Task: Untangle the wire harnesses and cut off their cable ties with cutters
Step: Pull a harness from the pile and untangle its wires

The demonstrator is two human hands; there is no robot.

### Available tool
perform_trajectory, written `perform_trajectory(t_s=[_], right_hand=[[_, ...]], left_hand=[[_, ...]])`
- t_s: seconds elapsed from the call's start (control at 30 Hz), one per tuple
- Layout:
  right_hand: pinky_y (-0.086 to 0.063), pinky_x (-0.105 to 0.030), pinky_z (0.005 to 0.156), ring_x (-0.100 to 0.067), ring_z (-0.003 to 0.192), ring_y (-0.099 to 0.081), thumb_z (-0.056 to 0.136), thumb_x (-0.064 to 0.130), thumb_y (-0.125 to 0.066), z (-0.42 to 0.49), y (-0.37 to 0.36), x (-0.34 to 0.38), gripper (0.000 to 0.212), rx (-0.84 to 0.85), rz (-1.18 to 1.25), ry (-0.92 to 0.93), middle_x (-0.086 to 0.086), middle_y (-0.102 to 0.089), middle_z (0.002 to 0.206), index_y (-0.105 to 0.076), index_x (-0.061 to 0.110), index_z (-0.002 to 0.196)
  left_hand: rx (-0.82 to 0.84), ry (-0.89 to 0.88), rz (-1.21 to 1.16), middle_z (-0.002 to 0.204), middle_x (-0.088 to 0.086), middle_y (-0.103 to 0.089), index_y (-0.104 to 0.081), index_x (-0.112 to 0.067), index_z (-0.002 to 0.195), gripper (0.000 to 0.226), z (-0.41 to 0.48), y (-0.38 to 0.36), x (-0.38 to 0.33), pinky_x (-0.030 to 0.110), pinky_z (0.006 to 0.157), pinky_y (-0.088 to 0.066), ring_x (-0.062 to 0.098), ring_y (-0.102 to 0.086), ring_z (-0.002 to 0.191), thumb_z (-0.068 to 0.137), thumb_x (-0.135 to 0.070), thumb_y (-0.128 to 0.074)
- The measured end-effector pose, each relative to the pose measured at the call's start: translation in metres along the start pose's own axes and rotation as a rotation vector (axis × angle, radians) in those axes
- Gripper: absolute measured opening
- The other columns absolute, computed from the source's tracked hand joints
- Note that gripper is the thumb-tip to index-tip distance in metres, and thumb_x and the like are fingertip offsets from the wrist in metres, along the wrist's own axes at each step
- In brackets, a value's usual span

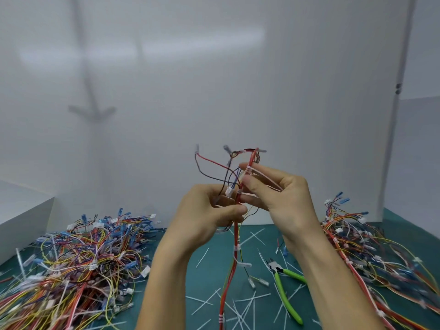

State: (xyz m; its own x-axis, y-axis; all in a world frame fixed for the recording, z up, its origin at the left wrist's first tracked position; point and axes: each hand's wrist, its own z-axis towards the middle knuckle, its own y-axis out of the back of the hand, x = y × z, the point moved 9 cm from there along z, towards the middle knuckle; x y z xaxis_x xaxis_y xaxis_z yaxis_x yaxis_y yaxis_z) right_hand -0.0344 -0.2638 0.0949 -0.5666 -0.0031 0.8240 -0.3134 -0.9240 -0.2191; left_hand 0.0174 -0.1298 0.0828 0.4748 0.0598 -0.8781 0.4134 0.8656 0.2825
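Both hands are raised above the bench (209, 270), working one wire harness (235, 232) between them. The left hand (209, 210) has its fingers (234, 209) closed together, pinching the red bundle of the harness just below a small white connector (229, 192). The right hand (283, 194) sits just to the right of it, its fingers (248, 184) clamped on the same bundle a little higher, beside a white cable tie (248, 170) wrapped around the wires. Loose ends of the harness fan up and to the left above both sets of fingers, and the long red tail hangs straight down below them toward the bench.

The cutters (283, 289), with green handles, lie flat on the bench below and to the right of the fingers, untouched by either hand. Cut white tie scraps (207, 303) are scattered on the bench beneath the hands. A large tangled pile of harnesses (78, 265) lies well to the left of the fingers, and a second pile (373, 258) lies to the right of them
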Motion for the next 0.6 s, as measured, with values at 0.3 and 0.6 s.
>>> perform_trajectory(t_s=[0.3, 0.6], right_hand=[[-0.060, -0.025, 0.076, -0.012, 0.091, -0.071, 0.088, 0.007, -0.071, -0.002, -0.008, -0.003, 0.016, 0.155, -0.177, -0.054, -0.005, -0.074, 0.099, -0.071, 0.012, 0.104], [-0.059, -0.031, 0.086, -0.011, 0.092, -0.073, 0.080, 0.035, -0.080, -0.021, -0.017, -0.040, 0.045, 0.486, -0.635, -0.357, 0.002, -0.073, 0.106, -0.063, 0.019, 0.119]], left_hand=[[-0.276, -0.073, -0.220, 0.082, 0.015, -0.076, -0.073, -0.003, 0.094, 0.011, 0.001, 0.030, -0.001, 0.028, 0.065, -0.060, 0.027, -0.075, 0.072, 0.083, -0.001, -0.073], [-0.400, -0.113, -0.452, 0.083, 0.009, -0.077, -0.071, -0.004, 0.096, 0.010, -0.005, 0.043, -0.002, 0.022, 0.065, -0.058, 0.024, -0.076, 0.076, 0.089, 0.000, -0.065]])
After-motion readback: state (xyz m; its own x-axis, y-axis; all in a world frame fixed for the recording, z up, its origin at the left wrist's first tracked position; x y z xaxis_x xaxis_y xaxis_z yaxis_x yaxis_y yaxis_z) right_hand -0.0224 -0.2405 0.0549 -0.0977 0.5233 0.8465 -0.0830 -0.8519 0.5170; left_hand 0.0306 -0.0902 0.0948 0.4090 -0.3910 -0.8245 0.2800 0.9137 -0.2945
